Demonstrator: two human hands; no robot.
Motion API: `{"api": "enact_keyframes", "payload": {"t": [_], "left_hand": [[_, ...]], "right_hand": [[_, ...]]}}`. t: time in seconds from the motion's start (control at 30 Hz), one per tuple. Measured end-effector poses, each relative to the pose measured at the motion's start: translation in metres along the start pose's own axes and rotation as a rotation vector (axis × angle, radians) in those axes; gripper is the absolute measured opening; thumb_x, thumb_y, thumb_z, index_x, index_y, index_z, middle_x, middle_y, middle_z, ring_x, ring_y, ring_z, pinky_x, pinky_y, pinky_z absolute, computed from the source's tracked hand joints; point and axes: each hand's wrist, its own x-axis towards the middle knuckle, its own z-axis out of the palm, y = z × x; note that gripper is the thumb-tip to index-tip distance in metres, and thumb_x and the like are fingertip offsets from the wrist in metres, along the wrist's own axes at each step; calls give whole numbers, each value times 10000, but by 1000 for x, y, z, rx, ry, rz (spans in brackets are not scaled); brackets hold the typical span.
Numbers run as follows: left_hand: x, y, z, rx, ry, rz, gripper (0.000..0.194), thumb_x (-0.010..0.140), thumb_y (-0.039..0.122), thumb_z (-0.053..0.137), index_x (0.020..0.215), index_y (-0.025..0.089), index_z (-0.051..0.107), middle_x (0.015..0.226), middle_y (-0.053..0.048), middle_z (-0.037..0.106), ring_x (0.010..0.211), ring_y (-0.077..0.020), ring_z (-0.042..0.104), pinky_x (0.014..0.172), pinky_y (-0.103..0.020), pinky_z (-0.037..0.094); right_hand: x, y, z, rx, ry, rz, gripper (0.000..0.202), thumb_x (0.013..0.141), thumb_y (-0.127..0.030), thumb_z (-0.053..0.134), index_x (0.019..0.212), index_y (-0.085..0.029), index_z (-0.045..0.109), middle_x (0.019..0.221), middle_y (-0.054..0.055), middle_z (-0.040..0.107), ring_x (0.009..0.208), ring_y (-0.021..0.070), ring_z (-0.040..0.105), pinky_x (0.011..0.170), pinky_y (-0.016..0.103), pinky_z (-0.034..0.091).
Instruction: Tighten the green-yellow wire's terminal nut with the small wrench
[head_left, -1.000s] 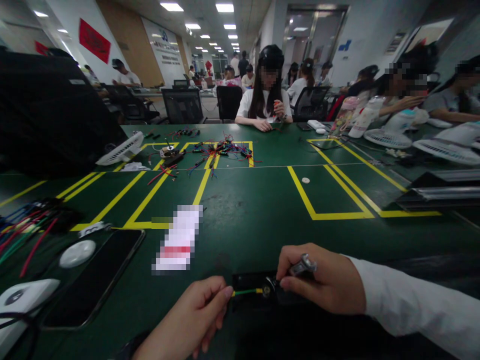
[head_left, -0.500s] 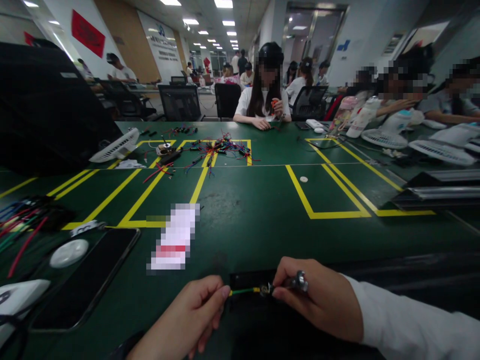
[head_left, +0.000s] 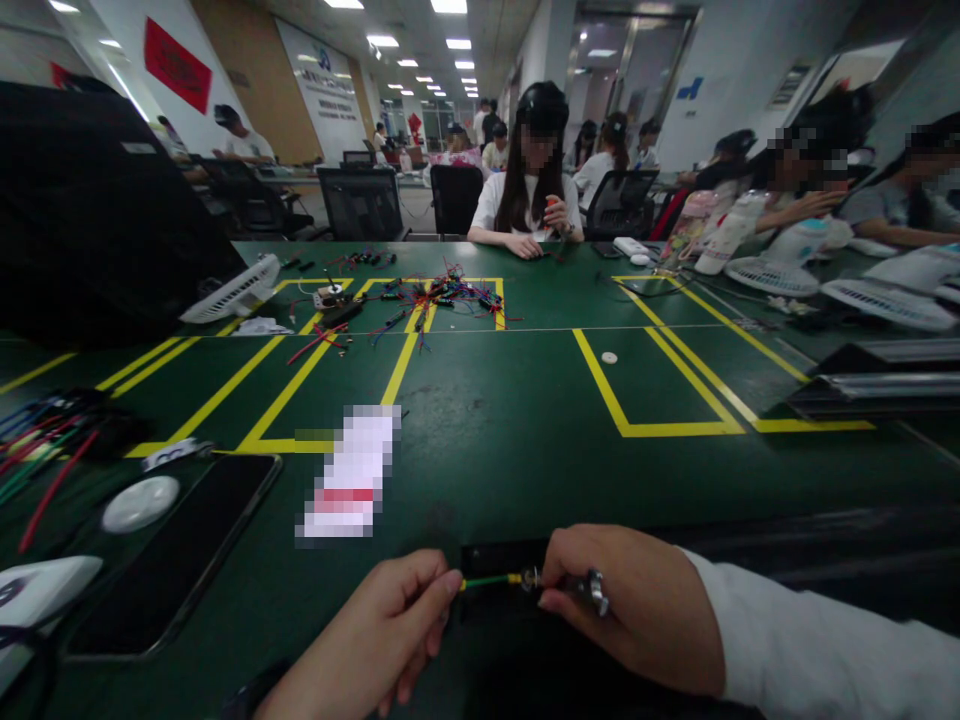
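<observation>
My left hand [head_left: 390, 625] pinches one end of a short green wire [head_left: 487, 582] between thumb and forefinger. Yellow sections show at both ends of the wire. Its far end meets a small round metal fitting [head_left: 530, 578], too small to make out fully. Closed around a metal wrench [head_left: 598, 592] is my right hand [head_left: 637, 600]; the forked end sticks out past the fingers, and the other end is hidden by the hand near the fitting. Below and behind the fitting lies a dark black part [head_left: 502, 553] at the table's near edge.
A phone [head_left: 176, 560], a white round object [head_left: 140, 503] and a wire bundle [head_left: 60, 440] lie at left. A blurred-out paper slip [head_left: 352, 480] sits ahead. Tangled wires [head_left: 442, 290] lie farther back. Opposite sits a person [head_left: 525, 190]. Metal profiles [head_left: 885, 385] are at right.
My right hand has turned and lowered slightly, and the wrench's forked end has shifted down and a little left. My left hand keeps its pinch on the wire.
</observation>
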Motion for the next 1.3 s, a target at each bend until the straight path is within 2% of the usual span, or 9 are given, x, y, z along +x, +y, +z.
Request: {"api": "enact_keyframes", "payload": {"t": [0.23, 0.33, 0.6, 0.93, 1.13, 1.2, 1.3], "left_hand": [[-1, -1, 0, 10, 6, -19, 432, 881, 583, 412, 716, 187, 459, 522, 79, 469, 318, -37, 385, 261, -99, 251], [-2, -1, 1, 14, 9, -33, 434, 884, 585, 401, 721, 188, 464, 489, 89, 432, 318, -38, 366, 271, -101, 254], [-3, 9, 2, -17, 12, -57, 470, 828, 642, 434, 685, 194, 445, 499, 88, 423, 319, -32, 346, 263, -100, 218], [1, -1, 2, -68, 4, -26, 415, 870, 565, 440, 694, 188, 441, 498, 90, 458, 307, -24, 355, 254, -84, 211], [1, 4, 6, 30, 62, -53, 414, 869, 564, 419, 676, 199, 424, 501, 90, 438, 323, -39, 380, 258, -99, 222], [1, 4, 7, 52, 66, -65, 419, 868, 576, 408, 676, 204, 430, 485, 94, 424, 303, -43, 354, 250, -115, 212], [2, 2, 8, 77, 71, -80, 423, 881, 575, 382, 676, 211, 446, 428, 103, 382, 284, -52, 321, 255, -133, 196]], "right_hand": [[5, -2, -1, -34, -26, -15, 41, 846, -194, 550, 882, -187, 568, 789, 44, 665, 687, 195, 608, 611, 278, 430], [4, -1, -4, -27, -22, -10, 27, 860, -194, 541, 877, -192, 562, 784, 39, 672, 684, 185, 613, 601, 266, 429], [3, 0, -4, -28, -30, -19, 56, 862, -182, 516, 884, -182, 568, 797, 48, 667, 687, 188, 608, 604, 272, 446], [9, 5, -16, -9, -112, -94, 100, 837, -140, 552, 904, -189, 608, 828, 33, 681, 724, 184, 626, 639, 259, 461], [10, 10, -21, 8, -150, -135, 139, 809, -115, 579, 916, -180, 639, 859, 34, 690, 752, 178, 636, 655, 247, 468], [9, 10, -20, 38, -122, -112, 123, 815, -125, 579, 905, -189, 632, 849, 28, 689, 745, 177, 633, 649, 250, 466], [5, 7, -15, 110, 11, 18, 45, 864, -196, 542, 859, -200, 587, 775, 19, 671, 702, 180, 627, 600, 255, 459]]}}
